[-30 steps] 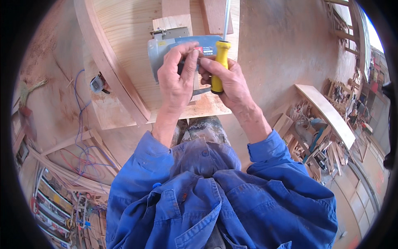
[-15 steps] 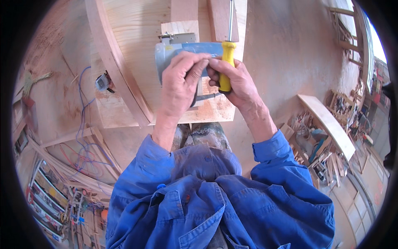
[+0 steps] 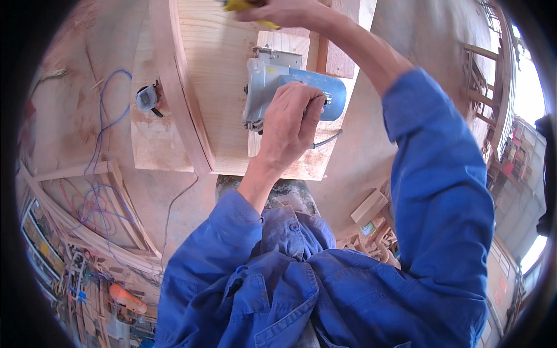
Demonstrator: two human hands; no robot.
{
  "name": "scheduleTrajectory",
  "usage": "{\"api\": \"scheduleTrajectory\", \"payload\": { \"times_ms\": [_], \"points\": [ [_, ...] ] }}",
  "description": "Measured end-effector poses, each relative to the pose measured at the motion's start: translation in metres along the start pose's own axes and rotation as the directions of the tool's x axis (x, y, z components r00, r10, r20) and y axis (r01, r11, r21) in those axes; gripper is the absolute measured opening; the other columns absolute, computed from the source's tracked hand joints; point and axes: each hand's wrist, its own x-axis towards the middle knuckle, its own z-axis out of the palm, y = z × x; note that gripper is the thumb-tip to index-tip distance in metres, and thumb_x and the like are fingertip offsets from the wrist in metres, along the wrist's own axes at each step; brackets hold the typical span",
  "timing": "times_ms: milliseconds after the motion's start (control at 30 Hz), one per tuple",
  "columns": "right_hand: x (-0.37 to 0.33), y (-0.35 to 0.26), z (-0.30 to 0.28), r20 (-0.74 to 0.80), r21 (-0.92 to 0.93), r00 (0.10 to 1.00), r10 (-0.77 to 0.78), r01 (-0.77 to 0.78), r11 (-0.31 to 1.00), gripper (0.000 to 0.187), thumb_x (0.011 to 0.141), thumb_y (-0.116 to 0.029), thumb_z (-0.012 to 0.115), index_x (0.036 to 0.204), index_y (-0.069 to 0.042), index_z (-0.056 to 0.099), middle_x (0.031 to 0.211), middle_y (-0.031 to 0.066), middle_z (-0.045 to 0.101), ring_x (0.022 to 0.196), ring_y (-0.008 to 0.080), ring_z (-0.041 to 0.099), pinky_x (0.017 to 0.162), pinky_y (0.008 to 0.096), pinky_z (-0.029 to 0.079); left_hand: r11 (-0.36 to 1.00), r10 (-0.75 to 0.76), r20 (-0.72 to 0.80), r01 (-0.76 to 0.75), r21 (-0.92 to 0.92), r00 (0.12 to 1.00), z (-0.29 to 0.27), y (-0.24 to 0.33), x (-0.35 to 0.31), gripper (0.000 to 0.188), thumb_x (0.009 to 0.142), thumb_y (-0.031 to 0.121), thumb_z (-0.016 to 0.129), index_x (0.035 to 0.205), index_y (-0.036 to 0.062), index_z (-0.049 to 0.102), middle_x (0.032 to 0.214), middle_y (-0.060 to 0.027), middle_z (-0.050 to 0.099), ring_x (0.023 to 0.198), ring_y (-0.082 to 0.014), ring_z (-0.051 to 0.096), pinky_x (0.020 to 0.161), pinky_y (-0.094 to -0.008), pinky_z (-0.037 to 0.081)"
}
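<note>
A blue and grey power tool (image 3: 333,95) lies on its side on the plywood sheet (image 3: 223,127). Over its blue body is my left hand (image 3: 290,116), fingers curled in and thumb pressed to the fingertips; whatever they pinch is hidden. At the far edge of the picture my right hand (image 3: 281,11) grips a yellow-handled screwdriver (image 3: 238,5), held away from the power tool. The screwdriver's shaft is mostly out of the frame. A grey cord (image 3: 328,139) runs out beside the tool's near side.
A long wooden plank (image 3: 184,98) crosses the sheet left of the tool. Further left sit a small grey device (image 3: 147,97) and a blue hose (image 3: 123,73). Wooden frames (image 3: 119,191) lie at the lower left, and a timber rack (image 3: 483,81) stands on the right.
My right hand has swung up and away to the far edge with the screwdriver. The left hand remains at the power tool, which now shows more of its body. The view has shifted.
</note>
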Motion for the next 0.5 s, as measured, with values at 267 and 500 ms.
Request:
{"api": "scheduleTrajectory", "payload": {
  "times_ms": [267,500],
  "points": [
    [0.084,0.032,0.052,0.368,-0.275,0.928,-0.057,0.167,0.947,0.036,0.082,-0.039,0.071,0.096,-0.006,0.076,0.084,0.0170,0.073,0.081,0.0300,0.069,0.073,0.0459,0.052,0.999,0.003,-0.045,-0.005,-0.046,0.999,0.010,-0.002,-0.001,0.003,0.098,0.004,0.063,0.100,0.0025,0.063,0.086,-0.0071,0.065,0.083,-0.0242,0.062,0.079,-0.0354,0.050],
    [0.090,0.037,0.061,0.293,-0.251,0.952,-0.087,0.165,0.954,0.036,0.082,-0.039,0.071,0.094,-0.006,0.076,0.085,0.0178,0.073,0.081,0.0306,0.069,0.073,0.0461,0.052,0.992,-0.086,-0.072,0.079,-0.095,0.994,0.011,-0.003,-0.005,0.004,0.094,0.003,0.066,0.097,0.0027,0.063,0.081,-0.0070,0.062,0.075,-0.0271,0.058,0.081,-0.0376,0.048]
  ]
}}
